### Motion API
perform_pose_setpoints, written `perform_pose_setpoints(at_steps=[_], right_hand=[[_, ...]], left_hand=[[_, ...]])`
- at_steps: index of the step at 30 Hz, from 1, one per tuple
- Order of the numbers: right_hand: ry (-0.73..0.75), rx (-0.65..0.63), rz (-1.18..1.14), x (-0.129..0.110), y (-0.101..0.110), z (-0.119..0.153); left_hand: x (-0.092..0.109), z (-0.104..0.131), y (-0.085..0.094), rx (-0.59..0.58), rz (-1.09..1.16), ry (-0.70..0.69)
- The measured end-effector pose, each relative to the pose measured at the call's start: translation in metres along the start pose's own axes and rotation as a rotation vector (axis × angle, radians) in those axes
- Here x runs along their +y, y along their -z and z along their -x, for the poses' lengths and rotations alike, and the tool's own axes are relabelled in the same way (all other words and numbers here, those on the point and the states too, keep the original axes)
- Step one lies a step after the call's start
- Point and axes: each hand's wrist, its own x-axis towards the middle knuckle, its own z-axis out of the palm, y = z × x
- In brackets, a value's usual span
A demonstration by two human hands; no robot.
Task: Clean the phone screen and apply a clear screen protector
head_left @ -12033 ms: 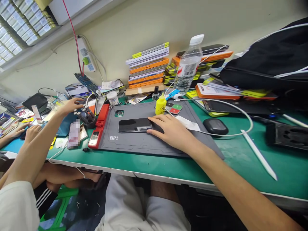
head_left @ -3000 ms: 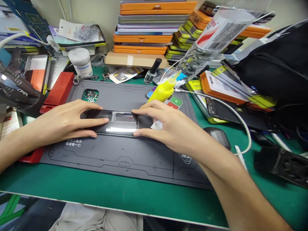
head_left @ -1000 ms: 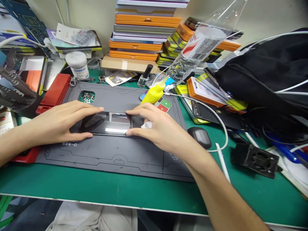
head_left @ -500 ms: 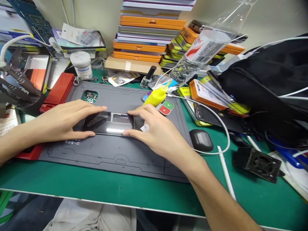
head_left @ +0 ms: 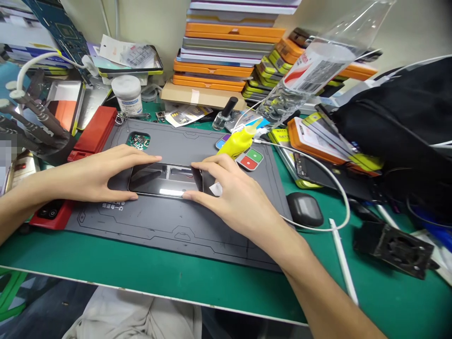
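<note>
A black phone [head_left: 151, 180] with a glossy, reflecting screen lies lengthwise on the grey mat [head_left: 141, 221]. My left hand [head_left: 102, 174] is around its left end, thumb at the near edge and fingers at the far edge. At the right end, my right hand [head_left: 222, 183] grips the phone between thumb and forefinger. A small white tab [head_left: 216, 189] shows beside my right fingers. Just behind that hand lies a yellow bottle [head_left: 236, 142] with a pointed tip.
A red tool [head_left: 94, 134] borders the mat's left side. Behind stand a white paste jar [head_left: 127, 96], a small glass bottle [head_left: 225, 114] and stacked orange boxes [head_left: 233, 33]. Rightward are a black case [head_left: 304, 209], a white cable, a white stick [head_left: 344, 263] and a fan [head_left: 400, 247].
The whole view has shifted, so most things appear slightly farther right. Both hands keep nearly the same hold on the phone.
</note>
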Motion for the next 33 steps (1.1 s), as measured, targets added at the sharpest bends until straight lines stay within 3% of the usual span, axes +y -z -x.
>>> perform_pose_setpoints(at_steps=[7, 13, 19, 24, 33], right_hand=[[0.024, -0.075, 0.070, 0.002, 0.009, 0.000], [0.086, -0.125, 0.092, 0.010, 0.018, -0.002], [0.117, -0.105, 0.069, 0.014, 0.015, -0.001], [0.148, -0.055, 0.014, 0.019, 0.012, 0.000], [0.141, -0.064, -0.017, 0.018, 0.014, -0.001]], left_hand=[[-0.001, 0.000, 0.006, 0.003, 0.075, 0.036], [-0.002, -0.001, -0.001, 0.062, -0.041, -0.115], [0.002, 0.002, -0.010, 0.120, -0.228, -0.198], [0.007, 0.002, -0.014, 0.167, -0.228, -0.197], [0.007, 0.004, -0.014, 0.090, -0.292, -0.157]])
